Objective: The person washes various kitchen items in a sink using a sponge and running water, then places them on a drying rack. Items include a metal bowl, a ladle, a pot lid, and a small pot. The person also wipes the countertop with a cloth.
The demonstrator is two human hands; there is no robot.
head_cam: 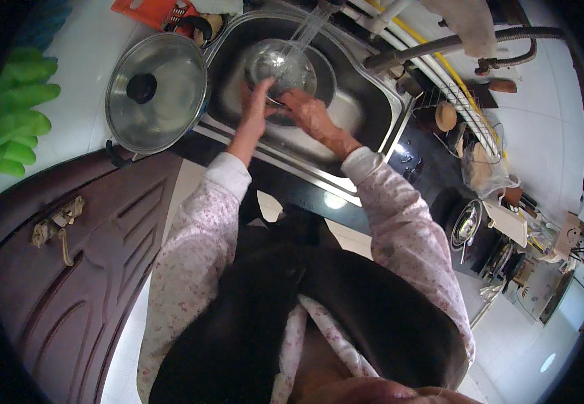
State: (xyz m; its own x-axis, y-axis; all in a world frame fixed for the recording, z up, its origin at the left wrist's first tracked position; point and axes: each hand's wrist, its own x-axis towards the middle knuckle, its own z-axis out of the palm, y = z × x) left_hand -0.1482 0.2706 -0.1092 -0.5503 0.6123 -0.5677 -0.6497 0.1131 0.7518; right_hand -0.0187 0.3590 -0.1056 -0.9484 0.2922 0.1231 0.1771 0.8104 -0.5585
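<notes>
A shiny metal bowl (302,68) is under a stream of running water (308,31) from the faucet (329,5). My left hand (257,105) grips the bowl's near left side, thumb at the rim. On its near right side, my right hand (308,110) has its fingers curled at the edge; the fingertips are partly hidden. Below it, a larger round metal vessel (328,76) rests in the stainless steel sink (368,113), mostly covered by the bowl and my hands.
Left of the sink stands a pan with a glass lid (176,96) and black knob. Green rubber gloves (19,111) hang at far left, above a dark wooden door (120,252). A flexible hose (423,48), wire rack (479,121) and white cutting board (505,222) are at right.
</notes>
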